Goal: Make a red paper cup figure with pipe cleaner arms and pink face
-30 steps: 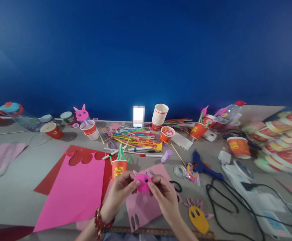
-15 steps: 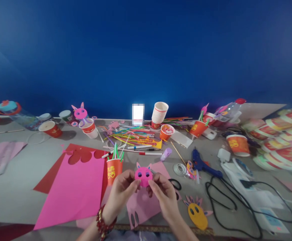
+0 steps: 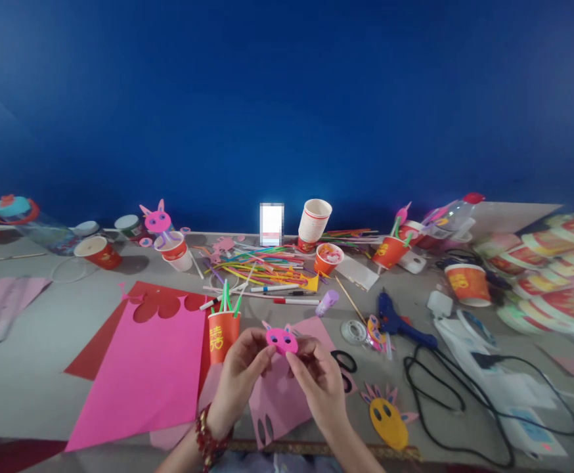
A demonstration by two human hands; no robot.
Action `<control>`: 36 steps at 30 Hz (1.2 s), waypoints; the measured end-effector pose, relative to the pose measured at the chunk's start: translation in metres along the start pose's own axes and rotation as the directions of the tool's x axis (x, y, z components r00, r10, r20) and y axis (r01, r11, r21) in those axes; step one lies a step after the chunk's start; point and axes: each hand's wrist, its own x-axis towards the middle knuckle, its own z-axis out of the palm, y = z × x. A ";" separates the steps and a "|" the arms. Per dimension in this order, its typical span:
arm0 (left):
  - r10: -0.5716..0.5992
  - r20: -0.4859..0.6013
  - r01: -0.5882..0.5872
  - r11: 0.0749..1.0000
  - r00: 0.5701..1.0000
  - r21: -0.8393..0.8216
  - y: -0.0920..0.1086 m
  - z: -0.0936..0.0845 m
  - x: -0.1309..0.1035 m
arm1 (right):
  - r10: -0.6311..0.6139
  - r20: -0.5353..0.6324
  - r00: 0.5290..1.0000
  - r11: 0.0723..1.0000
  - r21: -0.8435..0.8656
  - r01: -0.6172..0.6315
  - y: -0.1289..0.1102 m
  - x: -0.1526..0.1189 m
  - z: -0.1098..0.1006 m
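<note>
Between my two hands is a pink paper animal face (image 3: 283, 338) with ears and dark eyes. My left hand (image 3: 246, 368) pinches its left lower edge, and my right hand (image 3: 317, 373) pinches the right lower edge. The face is tilted back, so its lower part is partly hidden by my thumbs. Below my hands lies a light pink sheet (image 3: 287, 410) with cut-out holes. Left of my left hand stands a red paper cup (image 3: 222, 335) with green and white straws in it. Black scissor handles (image 3: 345, 361) show just right of my right hand.
Bright pink paper (image 3: 152, 374) lies at left. A yellow paper face (image 3: 388, 422) sits at right, near a blue glue gun (image 3: 398, 322) and its black cord (image 3: 418, 387). Behind are coloured pipe cleaners (image 3: 262, 269), a purple glue stick (image 3: 327, 303) and stacked cups (image 3: 314, 223).
The pink face has tipped back and looks flatter from my view. Both hands keep their pinch on it, with slight shifts of the fingers.
</note>
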 end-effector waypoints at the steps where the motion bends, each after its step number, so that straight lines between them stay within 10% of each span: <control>1: 0.065 -0.044 -0.063 0.997 0.997 0.055 -0.001 -0.001 -0.001 | -0.073 -0.027 0.997 0.994 -0.079 0.071 -0.002 0.000 -0.001; 5: 0.249 -0.039 -0.226 0.927 0.968 0.298 -0.007 -0.003 -0.007 | -0.338 -0.063 0.939 0.900 -0.313 0.303 -0.004 0.000 -0.003; 11: 0.291 0.047 -0.287 0.883 0.956 0.372 -0.009 0.001 -0.010 | -0.143 -0.093 0.985 0.968 -0.221 0.119 0.007 -0.002 -0.002; 17: 0.189 0.066 -0.193 0.980 0.980 0.054 -0.017 0.010 -0.007 | -0.467 0.055 0.882 0.736 -0.528 0.423 0.007 -0.004 -0.001; 23: 0.009 -0.059 -0.019 0.985 0.998 -0.170 -0.025 0.011 -0.005 | -0.538 0.167 0.826 0.622 -0.584 0.523 0.006 -0.009 -0.006; 30: -0.058 0.021 0.060 0.988 0.998 -0.145 -0.026 0.006 -0.003 | -0.200 -0.064 0.978 0.942 -0.288 0.174 0.013 -0.009 -0.008; 36: 0.034 0.063 -0.044 0.984 0.997 0.172 -0.033 -0.003 -0.021 | 0.091 -0.058 0.994 0.990 -0.107 -0.097 0.025 -0.008 -0.015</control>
